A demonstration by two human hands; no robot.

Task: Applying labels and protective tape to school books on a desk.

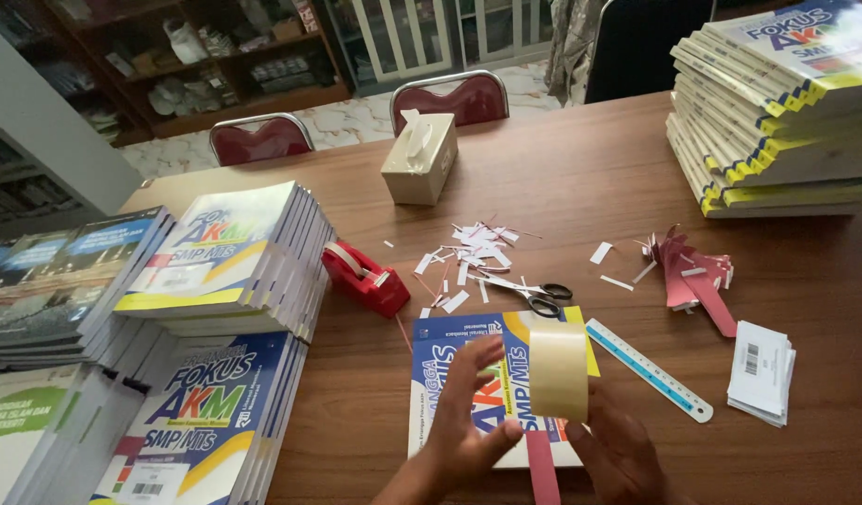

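Now both hands [468, 411] hold tape strip [558, 371] upright, long axis vertical.

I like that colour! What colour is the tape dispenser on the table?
Red, seen in the head view: the tape dispenser beside the scissors.

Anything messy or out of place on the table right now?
Yes: white paper scraps lie scattered mid-table around the scissors, and torn red strips sit in a loose pile to the right. The book stacks look orderly.

A beige tissue box [420, 159] stands mid-table; white barcode labels [761, 371] lie stacked at right.
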